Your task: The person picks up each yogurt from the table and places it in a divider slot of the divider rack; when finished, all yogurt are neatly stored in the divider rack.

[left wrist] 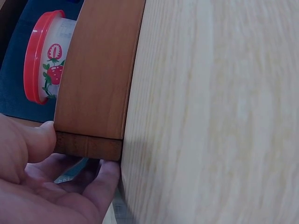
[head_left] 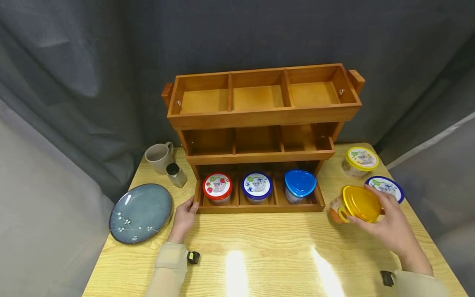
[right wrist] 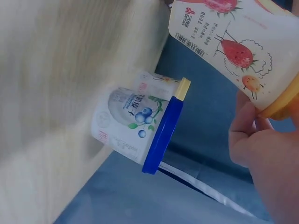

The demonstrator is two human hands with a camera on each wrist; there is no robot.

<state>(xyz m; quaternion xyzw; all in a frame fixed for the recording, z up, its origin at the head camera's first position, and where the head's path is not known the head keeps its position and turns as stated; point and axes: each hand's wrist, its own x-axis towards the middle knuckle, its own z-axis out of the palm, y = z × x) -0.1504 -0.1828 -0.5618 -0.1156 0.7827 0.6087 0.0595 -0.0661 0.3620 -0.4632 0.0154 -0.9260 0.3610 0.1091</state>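
Observation:
My right hand (head_left: 389, 218) grips a yogurt cup with an orange-yellow lid (head_left: 361, 203), thumb and fingers around the lid. Tilted, the cup shows a white side with a strawberry drawing (right wrist: 238, 53) in the right wrist view. My left hand (head_left: 184, 218) pinches the front left corner of the wooden rack's (head_left: 259, 209) bottom tier, thumb on one side and fingers on the other. In that tier sit a red-lidded cup (head_left: 217, 186), a round blue-lidded cup (head_left: 257, 186) and a cup with a bright blue lid (head_left: 300, 184), one per compartment.
Right of the rack stand a yellow-lidded cup (head_left: 360, 161) and another blue-lidded cup (right wrist: 133, 121). At the left are a blue plate (head_left: 142, 210), a mug (head_left: 159, 157) and a small black-capped jar (head_left: 176, 175). A dark curtain (head_left: 259, 33) hangs behind.

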